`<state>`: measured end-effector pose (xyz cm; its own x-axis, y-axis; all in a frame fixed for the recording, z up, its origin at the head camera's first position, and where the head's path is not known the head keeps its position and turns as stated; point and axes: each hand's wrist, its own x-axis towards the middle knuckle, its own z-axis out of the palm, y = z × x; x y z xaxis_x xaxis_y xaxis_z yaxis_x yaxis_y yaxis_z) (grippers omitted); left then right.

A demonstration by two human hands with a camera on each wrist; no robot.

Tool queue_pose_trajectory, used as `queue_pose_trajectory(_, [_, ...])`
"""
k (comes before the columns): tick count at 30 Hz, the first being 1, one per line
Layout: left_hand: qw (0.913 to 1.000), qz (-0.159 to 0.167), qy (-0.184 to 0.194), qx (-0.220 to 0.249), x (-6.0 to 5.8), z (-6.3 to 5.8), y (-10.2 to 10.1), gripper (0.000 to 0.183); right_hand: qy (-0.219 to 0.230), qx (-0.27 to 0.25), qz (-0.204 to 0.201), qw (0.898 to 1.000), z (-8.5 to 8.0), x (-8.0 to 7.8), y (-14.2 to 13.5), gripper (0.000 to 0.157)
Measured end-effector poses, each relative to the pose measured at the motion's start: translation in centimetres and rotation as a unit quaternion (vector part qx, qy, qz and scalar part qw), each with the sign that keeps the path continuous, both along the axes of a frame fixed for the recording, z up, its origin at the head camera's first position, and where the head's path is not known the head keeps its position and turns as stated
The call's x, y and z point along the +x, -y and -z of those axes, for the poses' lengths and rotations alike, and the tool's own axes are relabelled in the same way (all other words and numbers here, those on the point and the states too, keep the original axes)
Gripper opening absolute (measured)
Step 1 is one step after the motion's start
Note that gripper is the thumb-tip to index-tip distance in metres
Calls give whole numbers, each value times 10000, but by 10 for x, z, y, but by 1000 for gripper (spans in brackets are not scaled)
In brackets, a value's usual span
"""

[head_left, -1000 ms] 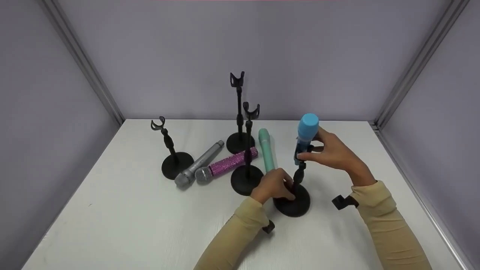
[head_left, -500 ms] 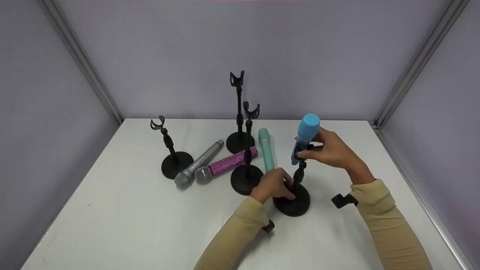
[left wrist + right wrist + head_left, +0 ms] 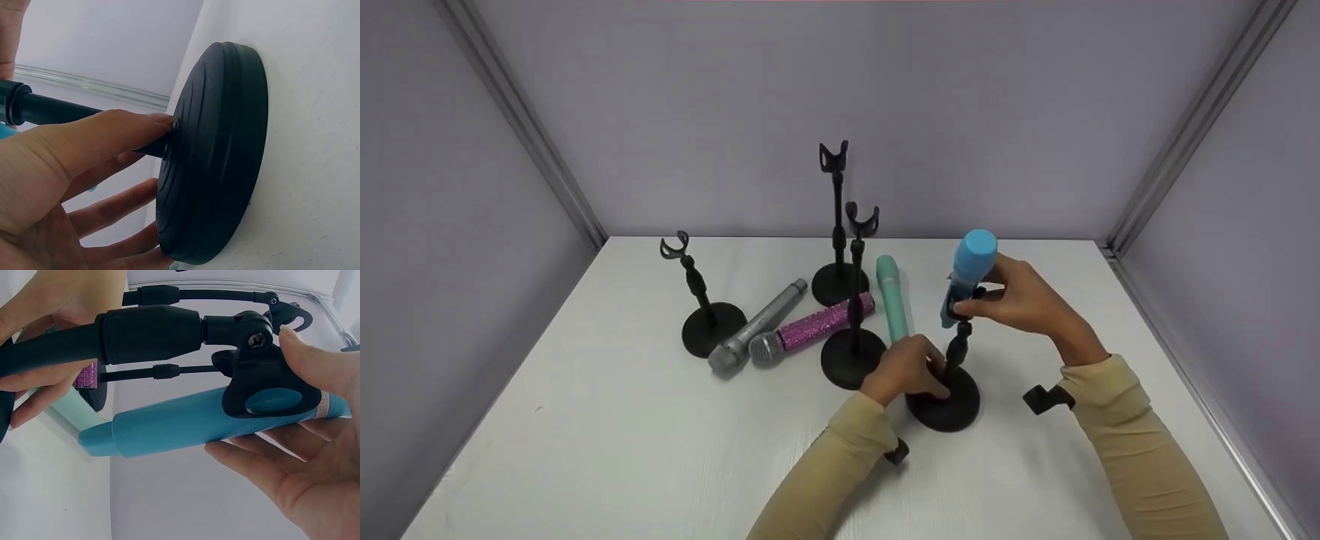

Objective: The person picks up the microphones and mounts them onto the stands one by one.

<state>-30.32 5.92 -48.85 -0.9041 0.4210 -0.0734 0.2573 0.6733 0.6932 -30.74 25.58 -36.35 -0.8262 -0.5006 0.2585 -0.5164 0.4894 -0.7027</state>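
Note:
In the head view a light blue microphone [image 3: 973, 259] sits tilted in the clip of a black microphone stand [image 3: 958, 349], head end up. My right hand [image 3: 1027, 300] pinches the microphone and the clip together. Seen from the right wrist, the thumb presses on the black clip [image 3: 270, 382] while the fingers lie along the blue microphone [image 3: 169, 424]. My left hand [image 3: 909, 369] grips the foot of the same stand. The left wrist view shows its thumb against the pole at the round base [image 3: 216, 152], the other fingers at the base's edge.
Left of my hands stand three more black stands: a near one [image 3: 851, 360], a tall one [image 3: 838, 225] and a short one [image 3: 711, 330]. Among them lie a mint green microphone [image 3: 892, 296], a glittery pink microphone [image 3: 814, 328] and a silver microphone [image 3: 761, 326]. Walls enclose the white table [image 3: 645, 450].
The lower end of the blue microphone has swung slightly left, and the microphone now leans more in the clip. My left hand and the stand's base have stayed in place.

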Motion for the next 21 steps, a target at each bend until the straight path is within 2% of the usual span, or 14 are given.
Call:
queue_pose_trajectory(10, [10000, -9, -35, -16, -1, 0, 0, 20, -49, 26, -22, 10000, -1, 0, 0, 58])
queue_pose_trajectory(17, [9994, 128, -305, 37, -1, 1, 0, 18, -51, 15, -44, 10000, 0, -2, 1, 54])
queue_pose_trajectory(21, [9997, 113, -232, 26, -1, 0, 1, 18, -41, 46, -49, 10000, -2, -1, 2, 53])
